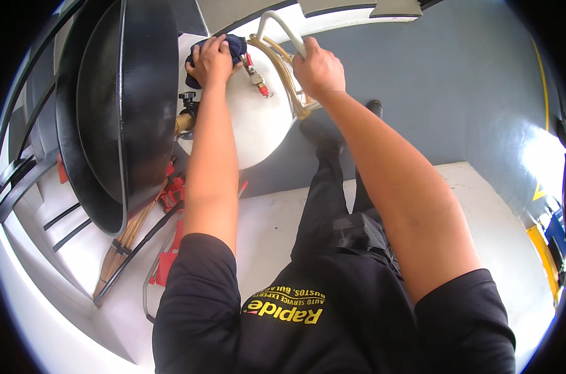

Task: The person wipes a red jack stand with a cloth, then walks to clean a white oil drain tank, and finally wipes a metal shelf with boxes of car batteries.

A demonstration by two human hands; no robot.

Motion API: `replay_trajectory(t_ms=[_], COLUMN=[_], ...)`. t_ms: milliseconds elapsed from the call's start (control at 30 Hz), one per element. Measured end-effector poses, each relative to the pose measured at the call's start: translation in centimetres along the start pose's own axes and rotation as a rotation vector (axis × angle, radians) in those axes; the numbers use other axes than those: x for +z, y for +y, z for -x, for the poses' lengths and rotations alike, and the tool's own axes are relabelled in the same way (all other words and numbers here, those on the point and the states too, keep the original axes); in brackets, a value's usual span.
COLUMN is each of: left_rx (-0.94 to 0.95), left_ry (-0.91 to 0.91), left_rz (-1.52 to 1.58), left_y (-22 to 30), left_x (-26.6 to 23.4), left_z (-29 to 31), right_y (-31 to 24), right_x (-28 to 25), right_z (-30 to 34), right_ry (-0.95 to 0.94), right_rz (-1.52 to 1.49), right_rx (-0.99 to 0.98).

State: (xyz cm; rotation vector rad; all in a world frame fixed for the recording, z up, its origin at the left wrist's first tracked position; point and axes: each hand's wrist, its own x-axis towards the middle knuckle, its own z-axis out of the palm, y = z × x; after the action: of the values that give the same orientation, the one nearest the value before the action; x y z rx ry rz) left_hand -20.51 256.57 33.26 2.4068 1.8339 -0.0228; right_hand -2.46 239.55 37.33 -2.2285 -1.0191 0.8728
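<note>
My left hand [212, 62] presses a dark blue cloth [236, 43] onto the top of a white rounded tank [258, 134], its fingers curled over the fabric. Beside that hand, a small metal valve with red ends [255, 77] rises from the tank. My right hand [320, 70] is wrapped round a bent white tubular handle [282, 23] at the tank's far right. Looped near this handle is a yellowish hose [288, 78], partly hidden by my right hand. A black knob [187, 97] with a brass-coloured fitting [183, 123] sits left of my left forearm.
A large black round basin [147, 106] stands close on the left, next to the tank. Below it, thin wooden sticks [124, 249], a black rod and red pieces [166, 265] lie by the white wall. My shoes [322, 134] are on the grey floor [432, 81].
</note>
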Motion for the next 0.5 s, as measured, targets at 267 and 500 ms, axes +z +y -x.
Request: replay_trajectory(t_ms=[267, 500], left_rx=[0.104, 0.140], left_ry=[0.321, 0.299], left_rz=[-0.053, -0.051], left_y=[2.2, 4.2], left_x=[0.6, 0.0], left_z=[6.1, 13.8], right_y=[0.6, 0.9], right_x=[0.2, 0.7], right_z=[-1.0, -1.1], right_ry=[0.050, 0.074], right_rz=[0.045, 0.043], right_rx=[-0.040, -0.055])
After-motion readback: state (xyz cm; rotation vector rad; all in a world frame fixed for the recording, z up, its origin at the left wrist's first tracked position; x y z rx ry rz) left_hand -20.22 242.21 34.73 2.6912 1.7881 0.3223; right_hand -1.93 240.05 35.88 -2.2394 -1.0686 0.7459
